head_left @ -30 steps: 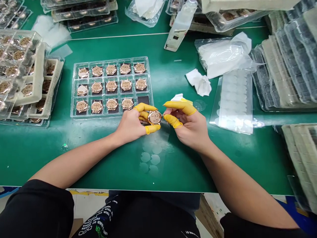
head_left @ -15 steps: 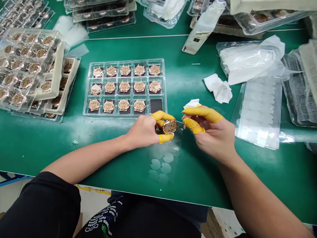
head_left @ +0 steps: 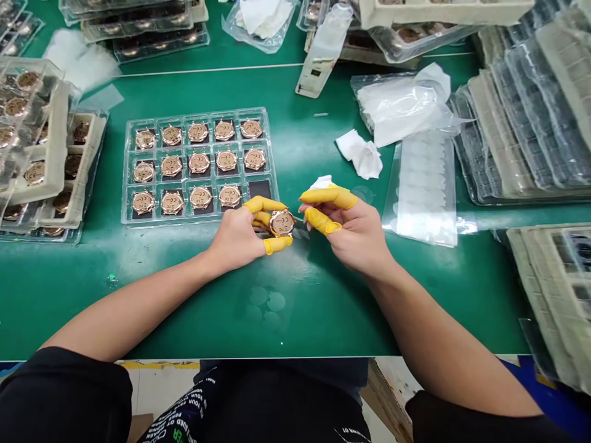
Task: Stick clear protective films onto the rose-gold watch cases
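My left hand [head_left: 244, 231], with yellow finger cots on its fingers, grips a rose-gold watch case [head_left: 281, 223] by its edges, engraved back facing up. Just to the right, my right hand [head_left: 346, 227] has its cot-covered thumb and index finger closed together. Something thin and clear shows between those fingertips and the case; I cannot make out what it is. A bit of white wipe [head_left: 322, 182] shows behind the right index finger. Behind the left hand lies a clear tray [head_left: 270, 175] of similar watch cases, its front right pocket holding only a dark pad [head_left: 259, 191].
Stacked trays of watch cases [head_left: 34, 172] stand at the left. A crumpled wipe [head_left: 360, 154], a bag of white wipes [head_left: 401, 101] and a clear film sheet [head_left: 422, 191] lie right of centre. A plastic bottle [head_left: 323, 52] stands behind. Several tray stacks [head_left: 517, 123] fill the right.
The view has turned right, so everything appears further left. My left hand still holds the watch case, and my right hand keeps close to it, fingers closed.
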The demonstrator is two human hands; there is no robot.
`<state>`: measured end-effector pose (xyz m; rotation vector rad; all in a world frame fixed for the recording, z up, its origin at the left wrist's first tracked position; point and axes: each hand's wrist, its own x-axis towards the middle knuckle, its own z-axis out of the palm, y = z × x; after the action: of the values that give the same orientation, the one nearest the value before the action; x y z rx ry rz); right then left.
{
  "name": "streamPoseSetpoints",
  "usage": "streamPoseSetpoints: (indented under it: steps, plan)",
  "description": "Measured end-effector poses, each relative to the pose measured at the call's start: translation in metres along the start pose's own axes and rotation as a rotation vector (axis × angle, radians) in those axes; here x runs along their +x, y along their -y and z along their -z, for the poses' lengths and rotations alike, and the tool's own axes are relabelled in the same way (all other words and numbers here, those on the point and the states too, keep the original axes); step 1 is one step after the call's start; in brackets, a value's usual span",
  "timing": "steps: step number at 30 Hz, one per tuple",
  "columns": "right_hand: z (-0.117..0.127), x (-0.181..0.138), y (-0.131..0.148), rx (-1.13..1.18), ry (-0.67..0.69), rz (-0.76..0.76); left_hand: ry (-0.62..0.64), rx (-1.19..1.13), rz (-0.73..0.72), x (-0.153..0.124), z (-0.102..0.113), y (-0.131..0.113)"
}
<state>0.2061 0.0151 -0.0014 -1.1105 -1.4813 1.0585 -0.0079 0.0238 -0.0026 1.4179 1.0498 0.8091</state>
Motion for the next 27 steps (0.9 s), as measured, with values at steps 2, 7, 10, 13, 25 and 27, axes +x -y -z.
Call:
streamPoseSetpoints:
  steps: [2, 7, 10, 13, 25, 27]
  plan:
    - [0.004, 0.001, 0.003, -0.091, 0.015, 0.07, 0.001, -0.028, 0.003, 0.0, 0.0, 0.0]
    - [0.014, 0.006, 0.006, -0.407, 0.03, 0.432, 0.009, -0.072, 0.01, 0.001, 0.0, 0.0]
    - [0.013, 0.005, 0.0, -0.303, 0.079, 0.37, 0.008, -0.079, -0.003, 0.001, 0.0, 0.0]
    - [0.007, 0.004, -0.007, -0.085, 0.075, 0.205, 0.008, -0.084, -0.001, 0.002, 0.0, 0.001]
    - [0.008, 0.007, -0.002, 0.21, 0.114, 0.06, -0.013, -0.093, 0.002, 0.001, -0.001, -0.002]
    - [0.008, 0.008, -0.001, 0.259, 0.113, -0.003, -0.017, -0.09, 0.0, 0.0, -0.002, -0.002]
